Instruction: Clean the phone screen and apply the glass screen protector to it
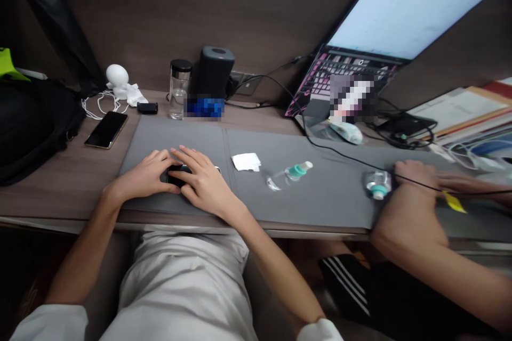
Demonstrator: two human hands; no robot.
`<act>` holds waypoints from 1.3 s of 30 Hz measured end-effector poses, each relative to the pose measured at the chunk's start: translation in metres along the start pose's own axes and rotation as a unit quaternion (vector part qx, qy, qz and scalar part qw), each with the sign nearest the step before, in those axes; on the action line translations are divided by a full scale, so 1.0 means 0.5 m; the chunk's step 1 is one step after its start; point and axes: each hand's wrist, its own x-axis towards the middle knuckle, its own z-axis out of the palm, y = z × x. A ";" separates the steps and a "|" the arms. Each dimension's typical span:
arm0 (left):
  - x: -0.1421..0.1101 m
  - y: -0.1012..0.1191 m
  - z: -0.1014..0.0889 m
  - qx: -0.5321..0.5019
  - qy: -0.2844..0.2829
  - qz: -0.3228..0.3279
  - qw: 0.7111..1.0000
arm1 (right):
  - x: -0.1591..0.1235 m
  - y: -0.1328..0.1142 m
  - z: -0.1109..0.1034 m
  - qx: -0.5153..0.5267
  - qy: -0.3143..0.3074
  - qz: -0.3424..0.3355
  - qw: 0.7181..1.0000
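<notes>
Head view: your left hand (142, 177) and right hand (205, 184) meet on a small black object (176, 176), which lies between them on a grey desk mat (172, 136). Both hands' fingers (188, 157) curl closed around it; the right covers more. Its long axis is hidden.

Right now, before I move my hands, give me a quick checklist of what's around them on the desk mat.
Both hands on the object: ok, left hand and right hand rest on the small black object.
Object's underside: cannot tell, the hands cover it.
White tissue: ok, lies on the grey desk mat, apart from your right hand.
Clear bottle with teal cap: ok, on its side, apart from both hands.
Co-worker's hand: ok, far right, away from yours.
Black cable: ok, crosses the mat away from your hands.
</notes>
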 end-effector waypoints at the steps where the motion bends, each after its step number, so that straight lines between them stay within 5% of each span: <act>1: 0.000 -0.001 0.002 0.002 0.003 0.001 1.000 | 0.001 0.000 0.002 0.001 -0.003 0.004 1.000; 10: -0.004 0.000 -0.007 0.024 -0.003 0.003 1.000 | -0.017 0.023 0.004 -0.001 0.007 0.028 1.000; 26: -0.005 0.016 -0.011 0.006 -0.022 -0.016 1.000 | -0.169 0.111 -0.043 0.065 0.057 0.123 0.989; 39: -0.005 0.016 -0.018 0.010 -0.028 -0.038 0.999 | -0.180 0.127 -0.068 0.091 0.047 0.173 0.980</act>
